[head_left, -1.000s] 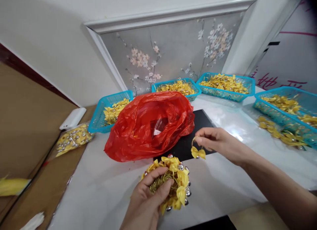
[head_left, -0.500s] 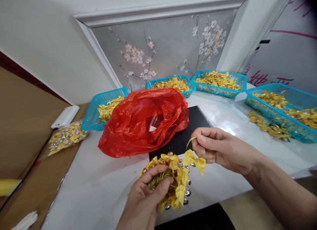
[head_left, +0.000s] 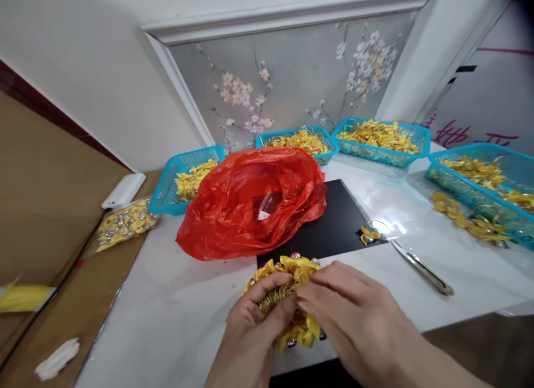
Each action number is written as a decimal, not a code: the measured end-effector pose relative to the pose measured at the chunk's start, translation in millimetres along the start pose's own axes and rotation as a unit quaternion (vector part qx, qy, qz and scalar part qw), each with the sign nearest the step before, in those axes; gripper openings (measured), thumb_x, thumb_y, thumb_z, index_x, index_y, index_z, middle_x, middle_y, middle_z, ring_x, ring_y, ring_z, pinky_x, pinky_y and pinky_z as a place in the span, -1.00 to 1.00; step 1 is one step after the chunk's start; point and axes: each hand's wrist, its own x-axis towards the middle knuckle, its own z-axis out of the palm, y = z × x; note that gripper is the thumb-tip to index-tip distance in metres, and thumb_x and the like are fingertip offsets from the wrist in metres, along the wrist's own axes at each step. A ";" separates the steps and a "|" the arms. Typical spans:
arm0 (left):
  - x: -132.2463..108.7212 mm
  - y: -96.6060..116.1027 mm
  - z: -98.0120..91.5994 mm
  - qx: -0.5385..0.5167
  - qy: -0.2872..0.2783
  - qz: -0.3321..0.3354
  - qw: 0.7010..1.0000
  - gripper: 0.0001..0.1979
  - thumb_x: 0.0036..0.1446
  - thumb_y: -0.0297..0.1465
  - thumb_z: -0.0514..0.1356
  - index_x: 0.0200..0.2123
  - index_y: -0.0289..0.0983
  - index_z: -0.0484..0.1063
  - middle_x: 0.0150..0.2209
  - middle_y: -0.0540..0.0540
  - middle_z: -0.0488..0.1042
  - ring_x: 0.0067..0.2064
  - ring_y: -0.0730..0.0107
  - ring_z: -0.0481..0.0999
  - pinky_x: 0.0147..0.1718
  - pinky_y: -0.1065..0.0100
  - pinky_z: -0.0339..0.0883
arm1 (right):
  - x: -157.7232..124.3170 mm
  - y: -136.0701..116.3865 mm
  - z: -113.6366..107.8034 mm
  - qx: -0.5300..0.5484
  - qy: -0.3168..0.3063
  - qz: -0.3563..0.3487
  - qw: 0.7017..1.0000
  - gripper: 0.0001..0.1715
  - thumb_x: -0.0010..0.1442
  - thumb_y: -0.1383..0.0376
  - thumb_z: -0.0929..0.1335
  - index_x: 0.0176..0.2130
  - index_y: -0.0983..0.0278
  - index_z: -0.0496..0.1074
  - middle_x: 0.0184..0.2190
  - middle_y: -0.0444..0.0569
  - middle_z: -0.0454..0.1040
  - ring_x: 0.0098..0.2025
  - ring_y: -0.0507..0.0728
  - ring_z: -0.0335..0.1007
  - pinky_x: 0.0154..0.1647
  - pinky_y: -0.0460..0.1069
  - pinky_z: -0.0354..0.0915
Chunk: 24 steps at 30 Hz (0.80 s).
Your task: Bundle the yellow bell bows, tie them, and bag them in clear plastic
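Over white tabletop (head_left: 167, 304), pinching yellow bow bundle (head_left: 275, 297) in left hand (head_left: 252, 335) and, just right of that grip, meeting it with bunched right hand (head_left: 362, 315), impossible to tell if loaded.

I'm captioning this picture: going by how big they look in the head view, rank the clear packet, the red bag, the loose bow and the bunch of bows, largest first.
1. Red bag
2. Bunch of bows, though partly covered
3. Clear packet
4. Loose bow, lying on the black sheet
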 end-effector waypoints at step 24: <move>3.3 -1.7 1.2 -0.062 -0.030 -0.058 0.996 -0.79 -0.21 -0.47 0.44 -0.39 -0.23 0.61 -0.50 -0.06 0.60 -0.44 0.41 0.57 -0.39 0.47 0.39 | -16.3 -19.8 21.6 -0.220 0.103 -0.039 0.969 -0.73 0.23 0.49 0.27 -0.42 0.25 0.45 -0.53 -0.17 0.45 -0.55 0.03 0.26 -0.53 0.01 0.01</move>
